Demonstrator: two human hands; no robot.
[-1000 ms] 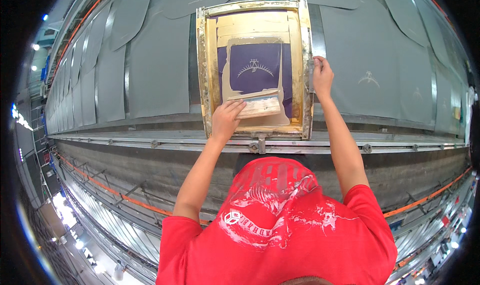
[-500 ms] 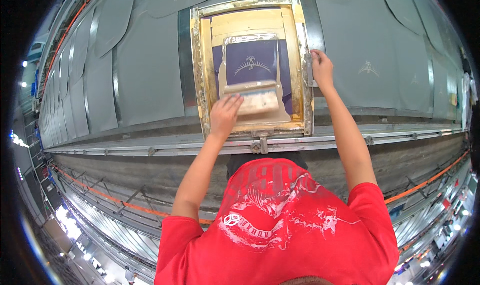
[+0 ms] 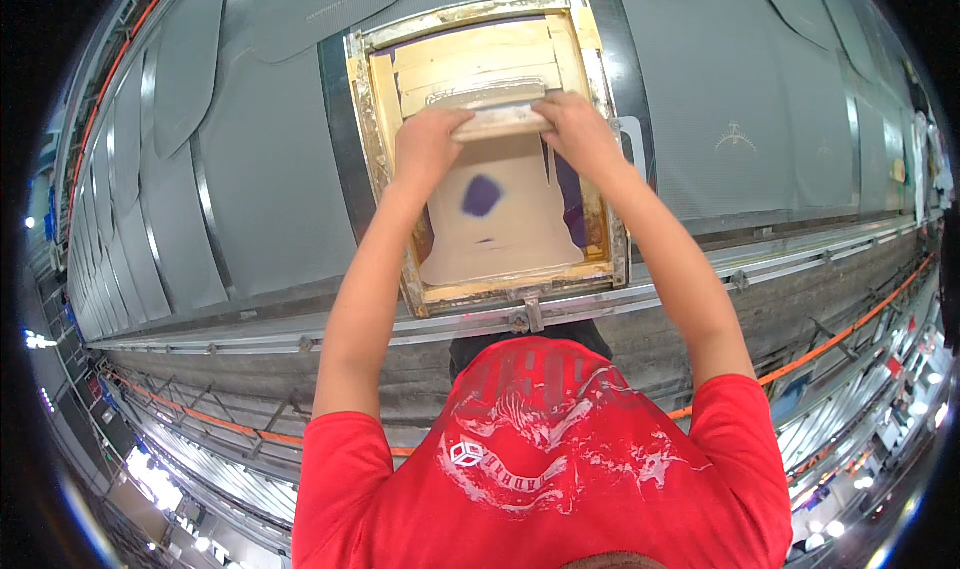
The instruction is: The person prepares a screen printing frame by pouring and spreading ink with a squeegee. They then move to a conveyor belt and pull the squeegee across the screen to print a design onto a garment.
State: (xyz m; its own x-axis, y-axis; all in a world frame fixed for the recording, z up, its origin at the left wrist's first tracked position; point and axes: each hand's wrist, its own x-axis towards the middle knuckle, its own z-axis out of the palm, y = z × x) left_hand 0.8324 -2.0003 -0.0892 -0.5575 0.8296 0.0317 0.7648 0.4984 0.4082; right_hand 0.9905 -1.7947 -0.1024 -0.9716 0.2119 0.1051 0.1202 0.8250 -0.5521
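Note:
My left hand (image 3: 428, 149) and my right hand (image 3: 582, 137) grip the two ends of a pale squeegee (image 3: 503, 122) in the far half of a screen printing frame (image 3: 362, 109). Beige ink (image 3: 500, 254) coats the mesh between the squeegee and the frame's near edge. A small dark purple patch (image 3: 482, 196) shows through the coating. More ink (image 3: 490, 93) lies just beyond the blade. Yellowed tape (image 3: 475, 52) covers the far part inside the frame. The fingers of both hands are partly hidden behind the squeegee.
Grey fabric pieces (image 3: 270, 169) lie along the long table on both sides. A pale printed motif (image 3: 735, 137) marks a piece to the right. A metal rail (image 3: 680, 285) runs along the near edge, with a bracket (image 3: 533, 311) at the frame.
My right hand has left the frame's right side and taken hold of the squeegee. The squeegee has moved to the far end, and beige ink now covers most of the purple mesh.

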